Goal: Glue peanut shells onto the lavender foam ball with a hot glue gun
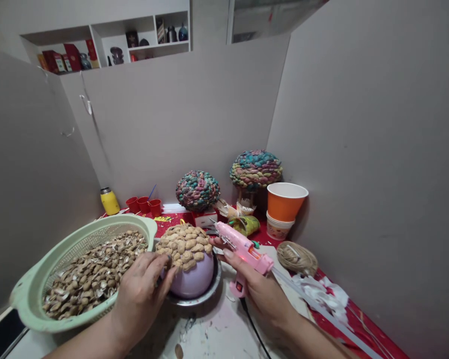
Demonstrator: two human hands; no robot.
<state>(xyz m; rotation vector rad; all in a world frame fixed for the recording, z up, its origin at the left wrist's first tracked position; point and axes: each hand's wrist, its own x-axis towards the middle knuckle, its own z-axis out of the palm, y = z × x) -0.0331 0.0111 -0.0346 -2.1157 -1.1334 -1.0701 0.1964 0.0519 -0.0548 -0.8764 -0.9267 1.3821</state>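
A smooth lilac balloon-like ball (194, 280), its upper part covered in peanut shells (185, 244), sits in a metal bowl (217, 279). At the ball's left side, my left hand (144, 286) is closed, thumb and fingers pinching a peanut shell against the lower edge of the shell layer; the fingers partly hide it. My right hand (260, 289) grips a pink hot glue gun (243, 244) with a long clear glue stick in its back. Its nozzle points up and left, behind the ball's right side. The right fingertips reach the ball's right edge.
A green colander (30, 281) of peanut shells stands left. Behind are red cups (155, 207), a yellow jar (110, 201) and two colourful shell-covered domes (197, 190). An orange bucket (286, 205), twine (297, 258) and white plastic (327, 294) lie right. A black cord (252, 324) trails forward.
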